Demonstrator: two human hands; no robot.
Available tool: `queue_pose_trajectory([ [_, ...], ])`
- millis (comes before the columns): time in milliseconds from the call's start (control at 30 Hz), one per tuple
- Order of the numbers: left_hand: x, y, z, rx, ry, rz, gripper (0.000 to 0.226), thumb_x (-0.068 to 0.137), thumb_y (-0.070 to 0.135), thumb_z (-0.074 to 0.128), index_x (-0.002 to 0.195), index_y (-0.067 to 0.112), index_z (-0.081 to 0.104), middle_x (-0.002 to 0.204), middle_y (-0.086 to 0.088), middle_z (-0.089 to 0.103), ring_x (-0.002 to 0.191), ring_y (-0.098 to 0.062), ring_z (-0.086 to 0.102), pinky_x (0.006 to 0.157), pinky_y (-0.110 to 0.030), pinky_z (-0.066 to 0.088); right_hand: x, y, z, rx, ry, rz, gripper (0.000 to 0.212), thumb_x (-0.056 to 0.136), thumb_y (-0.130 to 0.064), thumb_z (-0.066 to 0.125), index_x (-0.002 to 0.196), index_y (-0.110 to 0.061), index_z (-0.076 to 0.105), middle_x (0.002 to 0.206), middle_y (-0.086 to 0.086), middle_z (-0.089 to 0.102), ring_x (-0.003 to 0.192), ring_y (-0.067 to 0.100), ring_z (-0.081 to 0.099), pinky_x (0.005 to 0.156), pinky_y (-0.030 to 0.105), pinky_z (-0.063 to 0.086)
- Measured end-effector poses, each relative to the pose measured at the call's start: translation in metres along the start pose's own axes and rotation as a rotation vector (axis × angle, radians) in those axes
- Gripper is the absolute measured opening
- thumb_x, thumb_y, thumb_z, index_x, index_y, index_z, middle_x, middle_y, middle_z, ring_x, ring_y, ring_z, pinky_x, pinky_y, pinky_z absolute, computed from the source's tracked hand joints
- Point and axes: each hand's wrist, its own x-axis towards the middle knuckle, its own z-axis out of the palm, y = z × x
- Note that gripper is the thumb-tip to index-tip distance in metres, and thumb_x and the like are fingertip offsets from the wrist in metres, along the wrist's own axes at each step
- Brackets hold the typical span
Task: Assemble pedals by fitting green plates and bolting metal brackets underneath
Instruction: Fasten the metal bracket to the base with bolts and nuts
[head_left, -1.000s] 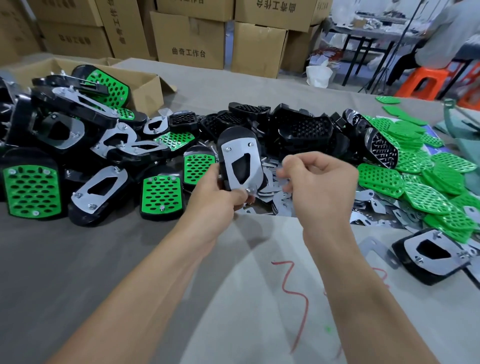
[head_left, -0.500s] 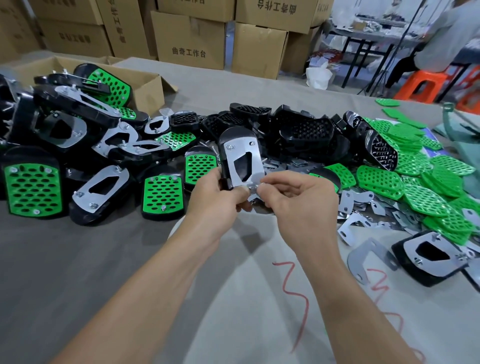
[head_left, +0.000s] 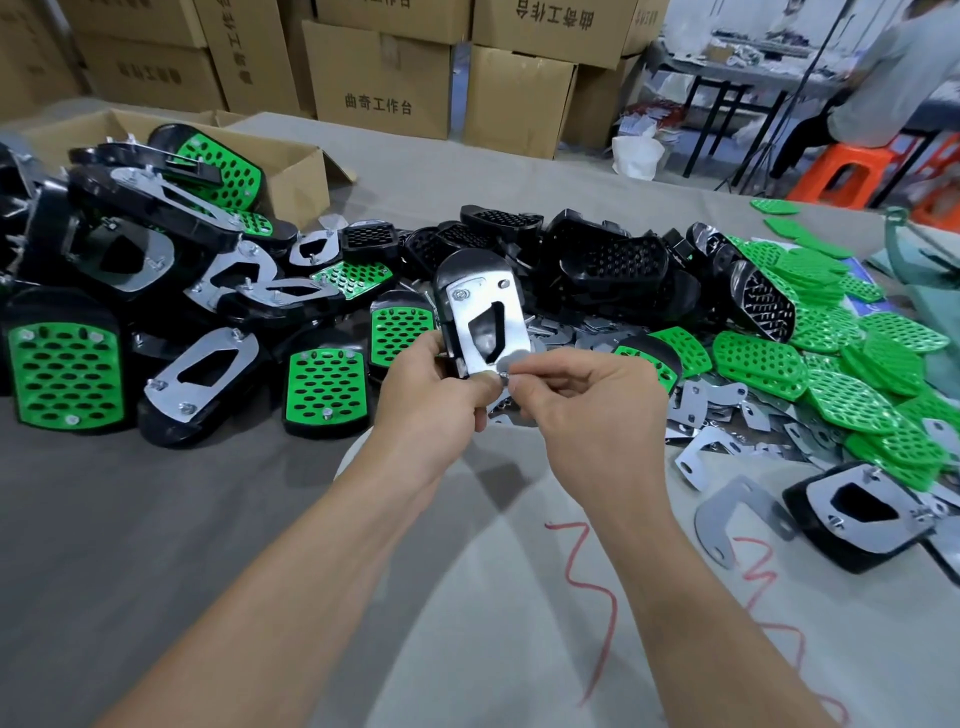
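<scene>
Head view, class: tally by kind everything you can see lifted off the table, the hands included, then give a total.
2 bare hands: left hand, right hand
1 black plastic pedal, gripped by the left hand
1 silver metal bracket on that pedal
1 silver nut fitted at the bracket's top corner
1 small silver fastener, pinched by the right hand
Total: 6

The big table (head_left: 156, 519) has a grey cover with wiggly red lines (head_left: 597, 597) drawn on it. On the left lies a heap of finished pedals (head_left: 65, 374), some green side up and some metal side up, with an open cardboard box (head_left: 296, 171) at the far left. Black pedal shells (head_left: 608, 260) are piled in the middle, green plates (head_left: 831, 384) are heaped on the right, and shiny metal brackets (head_left: 722, 514) lie loose in front of them beside one more pedal (head_left: 857, 514).
</scene>
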Motion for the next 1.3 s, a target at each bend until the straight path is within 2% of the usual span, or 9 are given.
queue_pose_trajectory([
  [133, -0.002, 0.0, 0.002, -0.001, 0.004, -0.006, 0.025, 0.085, -0.006, 0.07, 0.1, 0.014, 0.065, 0.071, 0.001, 0.065, 0.047, -0.008, 0.048, 0.045, -0.019, 0.039, 0.0, 0.003, 0.001, 0.016, 0.051, 0.057, 0.023, 0.078, -0.006, 0.081, 0.07, -0.028, 0.078, 0.062, -0.009, 0.073, 0.055, 0.012, 0.069, 0.063, 0.035, 0.061],
  [333, -0.001, -0.003, 0.002, 0.042, 0.028, -0.016, 0.029, 0.082, 0.005, 0.076, 0.106, 0.021, 0.069, 0.074, 0.01, 0.067, 0.054, -0.008, 0.051, 0.058, -0.029, 0.037, 0.001, 0.002, 0.001, 0.009, 0.006, 0.036, 0.029, 0.082, -0.005, 0.076, 0.07, -0.031, 0.078, 0.064, -0.007, 0.073, 0.057, 0.014, 0.068, 0.063, 0.037, 0.06],
  [600, -0.001, -0.002, 0.005, -0.01, 0.025, -0.021, 0.03, 0.083, 0.001, 0.075, 0.104, 0.022, 0.069, 0.075, 0.013, 0.07, 0.048, 0.003, 0.053, 0.047, -0.011, 0.037, -0.003, 0.002, 0.007, -0.066, 0.099, 0.044, 0.02, 0.077, -0.015, 0.082, 0.067, -0.031, 0.075, 0.06, -0.014, 0.071, 0.057, 0.009, 0.07, 0.065, 0.039, 0.062],
  [700, -0.001, -0.002, 0.006, -0.021, 0.032, -0.03, 0.031, 0.083, 0.0, 0.075, 0.105, 0.021, 0.069, 0.081, 0.009, 0.074, 0.05, 0.003, 0.055, 0.047, -0.011, 0.039, -0.007, -0.001, 0.009, -0.222, 0.13, -0.035, 0.017, 0.081, -0.022, 0.08, 0.068, -0.029, 0.071, 0.062, -0.015, 0.07, 0.06, 0.008, 0.068, 0.067, 0.032, 0.056],
  [800, -0.001, -0.003, 0.006, 0.003, 0.042, -0.054, 0.033, 0.081, 0.001, 0.074, 0.105, 0.023, 0.069, 0.076, 0.011, 0.072, 0.05, 0.001, 0.055, 0.049, -0.014, 0.039, -0.01, -0.005, 0.01, -0.533, 0.045, -0.184, 0.014, 0.091, -0.026, 0.069, 0.078, -0.022, 0.072, 0.065, -0.002, 0.069, 0.066, 0.024, 0.061, 0.066, 0.035, 0.045],
  [933, -0.003, -0.005, 0.005, 0.043, 0.047, -0.063, 0.033, 0.078, -0.001, 0.074, 0.099, 0.024, 0.069, 0.067, 0.016, 0.068, 0.049, 0.002, 0.054, 0.052, -0.019, 0.038, -0.008, -0.008, 0.008, -0.68, -0.062, -0.215, 0.021, 0.097, -0.026, 0.06, 0.084, -0.017, 0.074, 0.064, 0.003, 0.063, 0.065, 0.031, 0.052, 0.064, 0.039, 0.047],
  [1100, -0.005, -0.001, 0.007, 0.086, 0.053, -0.042, 0.034, 0.068, 0.01, 0.076, 0.098, 0.024, 0.068, 0.083, 0.007, 0.076, 0.065, -0.011, 0.062, 0.063, -0.029, 0.041, -0.003, -0.004, 0.002, -0.415, -0.039, -0.066, 0.018, 0.086, -0.017, 0.071, 0.07, -0.026, 0.075, 0.059, -0.006, 0.069, 0.061, 0.016, 0.065, 0.065, 0.032, 0.052],
  [1233, -0.008, 0.001, 0.01, 0.093, 0.037, -0.027, 0.038, 0.059, 0.022, 0.071, 0.097, 0.023, 0.067, 0.074, 0.01, 0.071, 0.052, -0.003, 0.054, 0.053, -0.025, 0.038, 0.0, -0.001, 0.001, -0.131, 0.042, 0.13, 0.024, 0.075, -0.011, 0.076, 0.067, -0.034, 0.075, 0.055, -0.01, 0.069, 0.053, 0.01, 0.069, 0.065, 0.03, 0.059],
  [1300, -0.007, 0.001, 0.011, 0.076, 0.032, -0.027, 0.037, 0.062, 0.019, 0.073, 0.098, 0.022, 0.067, 0.072, 0.01, 0.07, 0.049, -0.003, 0.052, 0.052, -0.025, 0.036, -0.002, -0.001, 0.003, -0.122, 0.077, 0.103, 0.022, 0.077, -0.01, 0.075, 0.069, -0.031, 0.074, 0.057, -0.01, 0.07, 0.056, 0.011, 0.069, 0.066, 0.032, 0.059],
])
